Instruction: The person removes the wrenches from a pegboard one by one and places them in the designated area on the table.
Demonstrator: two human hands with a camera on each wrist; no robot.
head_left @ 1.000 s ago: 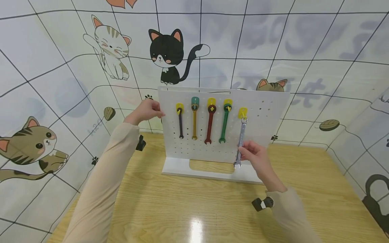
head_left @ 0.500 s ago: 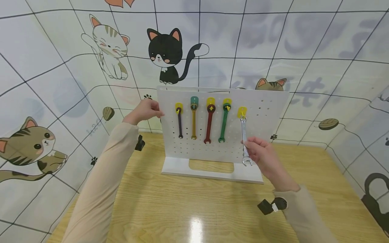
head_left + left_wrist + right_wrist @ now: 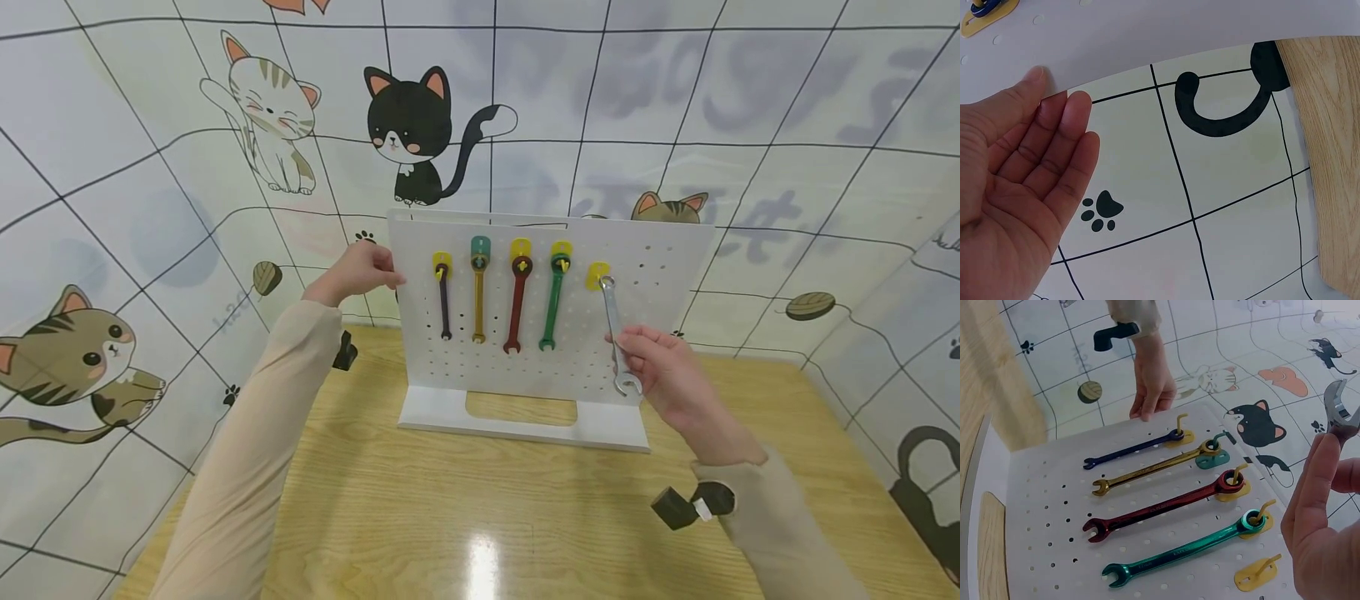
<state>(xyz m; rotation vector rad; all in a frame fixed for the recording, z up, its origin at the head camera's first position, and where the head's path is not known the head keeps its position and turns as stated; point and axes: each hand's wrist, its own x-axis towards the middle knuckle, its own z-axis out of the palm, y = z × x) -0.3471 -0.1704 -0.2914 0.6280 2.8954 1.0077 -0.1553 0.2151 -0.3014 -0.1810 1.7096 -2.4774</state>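
My right hand point(image 3: 671, 375) pinches a silver combination wrench point(image 3: 612, 321) near its open end, which points down. The wrench's ring end is close to a yellow hook point(image 3: 596, 273); in the right wrist view that hook point(image 3: 1257, 573) bears nothing, and only the wrench's open jaw shows above my fingers. At the white pegboard's point(image 3: 525, 367) left edge, my left hand point(image 3: 356, 273) pinches the board, thumb in front and fingers behind. Hanging on the other hooks are a dark blue wrench point(image 3: 1132, 450), a gold wrench point(image 3: 1154, 467), a red wrench point(image 3: 1160, 509) and a green wrench point(image 3: 1185, 550).
The pegboard stands on a white base point(image 3: 435, 408) with a cut-out, on a wood-grain table point(image 3: 450, 500). Close behind it is a wall covering point(image 3: 555, 100) printed with cats and a grid. Peg holes dot the board's right part.
My right hand has drawn the silver wrench to the right; its ring end has shifted off the hook, and its lower end has swung rightward. The left hand keeps its place.
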